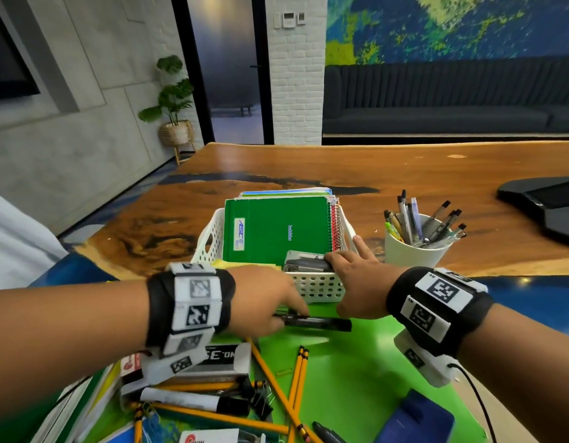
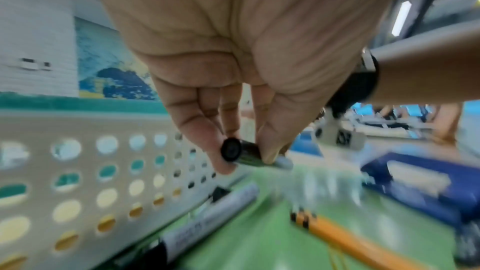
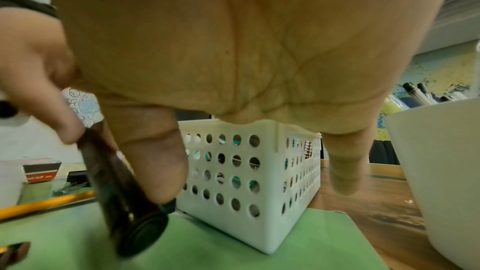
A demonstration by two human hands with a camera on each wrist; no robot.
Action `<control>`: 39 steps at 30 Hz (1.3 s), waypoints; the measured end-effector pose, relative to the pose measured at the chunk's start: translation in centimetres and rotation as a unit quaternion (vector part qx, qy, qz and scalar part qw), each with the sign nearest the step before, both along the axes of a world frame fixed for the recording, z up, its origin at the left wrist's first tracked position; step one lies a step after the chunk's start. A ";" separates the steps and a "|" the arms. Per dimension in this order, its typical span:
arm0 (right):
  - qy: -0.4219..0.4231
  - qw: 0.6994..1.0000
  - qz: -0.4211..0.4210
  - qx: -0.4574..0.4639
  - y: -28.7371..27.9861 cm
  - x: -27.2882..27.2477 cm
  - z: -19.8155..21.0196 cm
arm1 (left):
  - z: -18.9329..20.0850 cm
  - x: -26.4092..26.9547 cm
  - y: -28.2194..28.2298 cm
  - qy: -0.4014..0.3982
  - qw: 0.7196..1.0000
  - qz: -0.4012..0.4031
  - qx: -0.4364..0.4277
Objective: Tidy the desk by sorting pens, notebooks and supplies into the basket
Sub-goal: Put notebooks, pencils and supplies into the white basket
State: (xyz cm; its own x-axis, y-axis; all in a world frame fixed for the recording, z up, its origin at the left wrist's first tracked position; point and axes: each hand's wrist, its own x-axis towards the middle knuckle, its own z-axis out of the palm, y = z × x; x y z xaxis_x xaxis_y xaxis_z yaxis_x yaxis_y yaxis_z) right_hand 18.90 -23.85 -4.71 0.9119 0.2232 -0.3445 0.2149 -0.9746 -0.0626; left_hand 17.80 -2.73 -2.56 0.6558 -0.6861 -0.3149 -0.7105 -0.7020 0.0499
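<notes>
A white perforated basket (image 1: 315, 286) (image 2: 91, 171) (image 3: 233, 171) stands on the desk, with a green notebook (image 1: 276, 231) upright inside and a grey stapler (image 1: 305, 262) at its front. My left hand (image 1: 296, 314) (image 2: 244, 161) pinches a black-capped marker (image 1: 324, 322) (image 2: 239, 154) (image 3: 124, 192) just above the green mat, in front of the basket. My right hand (image 1: 347, 273) (image 3: 246, 100) rests over the basket's front right corner, its fingers lying on the stapler and its thumb (image 3: 155, 161) against the marker. A second marker (image 2: 207, 219) lies at the basket's foot.
A white cup of pens (image 1: 414, 247) (image 3: 441, 171) stands right of the basket. On the green mat (image 1: 356, 378) lie several yellow pencils (image 1: 296, 378), a white marker (image 1: 187, 399), binder clips (image 1: 260, 401), a staples box (image 1: 219, 359) and a blue object (image 1: 417, 420) (image 2: 415, 182).
</notes>
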 end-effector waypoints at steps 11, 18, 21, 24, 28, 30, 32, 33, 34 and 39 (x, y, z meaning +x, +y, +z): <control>0.015 1.000 0.000 -0.008 0.1 -0.1 0.3 | 7.2 10.7 4.3 -0.075 0.981 0.164 -0.075; 0.012 1.000 0.006 -0.025 0.3 -0.2 0.4 | 3.8 12.4 4.4 -0.087 0.956 0.242 -0.139; 0.018 0.999 0.005 -0.029 0.4 -0.2 0.5 | 3.0 10.9 7.2 -0.072 0.913 0.319 -0.244; 0.020 0.998 0.009 -0.051 0.7 -0.4 1.0 | 1.0 8.4 10.5 0.021 0.864 0.384 -0.325; -0.019 0.993 0.003 -0.119 1.9 -0.4 1.9 | -2.2 4.9 12.4 0.163 0.747 0.413 -0.495; -0.129 0.987 -0.012 -0.092 3.6 -1.2 3.0 | -4.1 4.0 12.5 0.206 0.701 0.427 -0.533; -0.245 0.968 0.018 -0.045 6.1 -2.1 3.9 | -5.8 3.6 12.5 0.232 0.663 0.433 -0.565; -0.256 0.965 0.043 -0.022 7.4 -2.5 4.3 | -6.4 3.4 12.4 0.247 0.643 0.430 -0.584; -0.234 0.970 0.064 -0.003 8.6 -3.0 4.6 | -6.8 3.3 12.3 0.257 0.622 0.429 -0.602; -0.062 0.981 0.104 -0.152 11.8 -2.5 3.0 | -8.2 2.7 12.0 0.263 0.574 0.415 -0.655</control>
State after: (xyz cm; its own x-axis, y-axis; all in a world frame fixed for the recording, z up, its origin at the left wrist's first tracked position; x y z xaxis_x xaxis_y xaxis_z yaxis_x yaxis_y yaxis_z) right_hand 16.41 -12.07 -1.73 0.8970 0.3126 -0.3125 0.3982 -0.8783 0.2645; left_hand 20.46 9.24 -10.73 0.9786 -0.0798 -0.1896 0.1970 0.0978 0.9755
